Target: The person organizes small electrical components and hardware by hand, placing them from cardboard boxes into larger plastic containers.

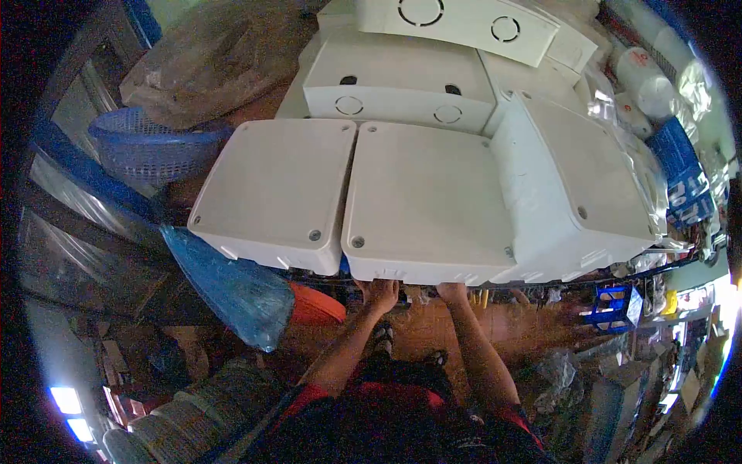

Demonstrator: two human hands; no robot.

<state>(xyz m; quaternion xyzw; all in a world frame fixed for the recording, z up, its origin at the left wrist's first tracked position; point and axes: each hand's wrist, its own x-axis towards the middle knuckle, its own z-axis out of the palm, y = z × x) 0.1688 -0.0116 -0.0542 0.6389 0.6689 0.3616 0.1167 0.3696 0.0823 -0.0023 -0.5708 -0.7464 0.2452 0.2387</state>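
Several white plastic junction boxes are stacked in front of me. A square junction box (pixel 425 197) sits in the front middle, with a smaller junction box (pixel 274 185) to its left and a taller junction box (pixel 587 174) to its right. My left hand (pixel 379 294) is at the lower front edge of the middle box. My right hand (pixel 452 291) is at the same edge, a little farther right. The boxes' front edge hides the fingers of both hands, so I cannot see what they grip. A thin dark rail (pixel 657 264) shows below the boxes at the right.
Behind the front row are more white boxes (pixel 402 69) with round knockouts. At the left are a blue plastic basket (pixel 158 147), a brown plastic bag (pixel 224 62) and a blue plastic bag (pixel 232 286). A blue crate (pixel 613 308) stands on the brown floor (pixel 417 340) to the right.
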